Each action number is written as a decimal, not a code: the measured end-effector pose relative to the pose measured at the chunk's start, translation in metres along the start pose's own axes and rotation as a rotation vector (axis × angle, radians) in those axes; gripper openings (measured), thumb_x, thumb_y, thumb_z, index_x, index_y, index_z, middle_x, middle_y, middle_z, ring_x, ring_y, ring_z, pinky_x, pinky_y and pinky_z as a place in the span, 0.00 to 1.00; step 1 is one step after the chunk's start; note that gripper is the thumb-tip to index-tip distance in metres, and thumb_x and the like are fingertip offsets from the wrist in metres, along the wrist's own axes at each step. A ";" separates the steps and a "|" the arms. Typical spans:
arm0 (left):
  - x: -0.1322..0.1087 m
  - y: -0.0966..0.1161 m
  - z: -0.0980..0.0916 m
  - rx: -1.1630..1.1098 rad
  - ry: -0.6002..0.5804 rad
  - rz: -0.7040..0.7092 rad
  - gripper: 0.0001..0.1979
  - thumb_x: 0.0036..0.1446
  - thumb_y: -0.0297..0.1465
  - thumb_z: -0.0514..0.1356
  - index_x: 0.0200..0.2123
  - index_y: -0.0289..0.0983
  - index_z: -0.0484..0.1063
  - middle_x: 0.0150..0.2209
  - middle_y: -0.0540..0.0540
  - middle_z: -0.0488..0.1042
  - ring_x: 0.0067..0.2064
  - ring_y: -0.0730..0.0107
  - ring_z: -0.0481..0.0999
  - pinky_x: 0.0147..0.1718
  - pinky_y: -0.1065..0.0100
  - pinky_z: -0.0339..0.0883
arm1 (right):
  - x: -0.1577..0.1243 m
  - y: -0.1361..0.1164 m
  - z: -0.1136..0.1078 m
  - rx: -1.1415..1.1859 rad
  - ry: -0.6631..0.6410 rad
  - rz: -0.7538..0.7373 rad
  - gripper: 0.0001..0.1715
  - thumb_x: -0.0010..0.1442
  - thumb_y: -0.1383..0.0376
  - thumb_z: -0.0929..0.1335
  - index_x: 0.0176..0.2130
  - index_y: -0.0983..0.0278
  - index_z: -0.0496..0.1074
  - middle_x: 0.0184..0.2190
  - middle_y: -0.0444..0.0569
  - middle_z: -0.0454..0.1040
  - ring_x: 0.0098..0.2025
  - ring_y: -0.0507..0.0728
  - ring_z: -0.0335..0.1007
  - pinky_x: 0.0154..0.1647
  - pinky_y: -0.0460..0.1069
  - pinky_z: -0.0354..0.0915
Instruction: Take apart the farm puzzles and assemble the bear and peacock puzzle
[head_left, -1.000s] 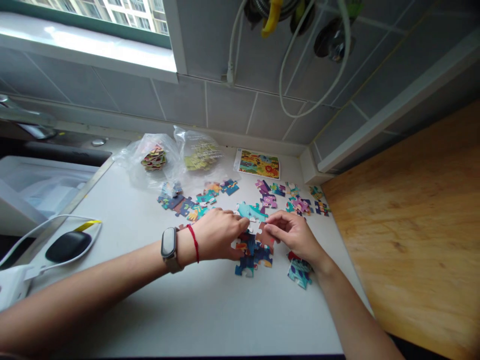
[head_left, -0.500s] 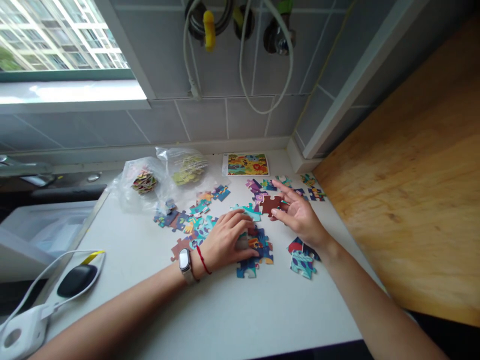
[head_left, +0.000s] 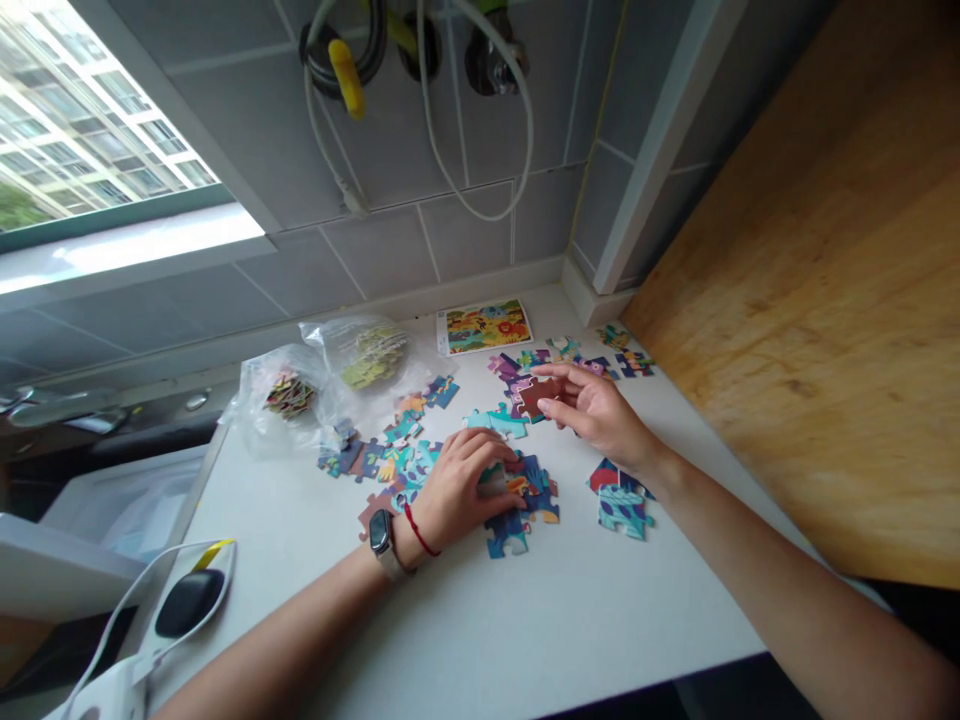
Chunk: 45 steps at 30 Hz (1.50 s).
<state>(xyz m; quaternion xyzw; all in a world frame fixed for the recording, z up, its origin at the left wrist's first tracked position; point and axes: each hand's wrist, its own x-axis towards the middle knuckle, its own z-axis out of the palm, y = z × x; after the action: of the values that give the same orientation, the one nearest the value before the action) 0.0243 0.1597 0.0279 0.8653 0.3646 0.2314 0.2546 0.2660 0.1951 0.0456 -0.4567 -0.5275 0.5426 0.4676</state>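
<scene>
now that the brown piece (head_left: 535,398) is away from the blue puzzle section (head_left: 538,482), the right hand (head_left: 598,408) pinches it near the far purple pieces (head_left: 501,367), apparently unjoined; the left hand (head_left: 465,482) rests at the section's left, thumb and fingers apart.

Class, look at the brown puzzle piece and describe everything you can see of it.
The brown puzzle piece is small and flat, reddish-brown and nearly plain on the face that shows, with a pale edge and a knobbed, notched jigsaw outline. It looks like thick card. The right hand pinches it at one side, covering part of that edge, with its brown face turned toward the camera. In this view it overlaps some purple pieces; whether it touches them cannot be told.
</scene>
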 end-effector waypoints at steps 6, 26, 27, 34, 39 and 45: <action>-0.005 0.014 0.005 0.028 -0.114 0.199 0.13 0.64 0.43 0.68 0.48 0.44 0.81 0.52 0.43 0.79 0.61 0.56 0.72 0.61 0.53 0.67 | 0.001 0.003 -0.003 -0.006 0.050 0.026 0.27 0.60 0.56 0.74 0.56 0.62 0.75 0.37 0.46 0.79 0.29 0.51 0.69 0.29 0.48 0.67; -0.083 0.043 -0.018 -0.049 -0.189 0.202 0.06 0.66 0.26 0.64 0.44 0.42 0.77 0.48 0.45 0.81 0.50 0.63 0.79 0.48 0.64 0.77 | 0.003 0.019 -0.002 0.018 -0.086 0.097 0.21 0.56 0.55 0.78 0.46 0.61 0.78 0.42 0.48 0.83 0.39 0.56 0.80 0.39 0.51 0.76; -0.092 0.042 -0.021 -0.037 -0.166 0.190 0.06 0.66 0.27 0.64 0.45 0.42 0.77 0.48 0.44 0.81 0.52 0.62 0.78 0.49 0.64 0.78 | 0.002 0.019 -0.001 0.005 -0.101 0.101 0.20 0.56 0.55 0.78 0.46 0.61 0.78 0.42 0.48 0.83 0.39 0.56 0.80 0.39 0.51 0.76; -0.084 0.046 -0.014 -0.067 0.097 -0.008 0.04 0.68 0.33 0.63 0.46 0.43 0.76 0.48 0.41 0.80 0.52 0.57 0.79 0.49 0.56 0.80 | -0.001 0.009 -0.003 -0.063 -0.209 0.091 0.20 0.60 0.52 0.75 0.48 0.60 0.82 0.39 0.48 0.84 0.35 0.57 0.81 0.36 0.52 0.76; -0.023 0.046 0.011 -0.009 0.100 -0.008 0.06 0.68 0.36 0.65 0.44 0.41 0.76 0.47 0.42 0.80 0.49 0.59 0.80 0.50 0.53 0.79 | 0.001 0.001 -0.008 -0.042 -0.124 0.044 0.20 0.61 0.52 0.75 0.48 0.60 0.81 0.42 0.50 0.85 0.38 0.58 0.81 0.39 0.52 0.76; -0.023 0.048 0.018 0.123 -0.005 0.104 0.16 0.66 0.44 0.65 0.50 0.41 0.76 0.57 0.38 0.77 0.62 0.50 0.75 0.57 0.47 0.76 | -0.003 -0.005 -0.017 -0.173 -0.296 0.027 0.16 0.58 0.56 0.77 0.42 0.63 0.78 0.31 0.45 0.82 0.33 0.55 0.78 0.35 0.48 0.70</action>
<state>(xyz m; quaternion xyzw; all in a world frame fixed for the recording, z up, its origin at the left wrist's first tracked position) 0.0450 0.1086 0.0387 0.8976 0.3321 0.2195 0.1894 0.2831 0.1943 0.0505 -0.4174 -0.6292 0.5626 0.3366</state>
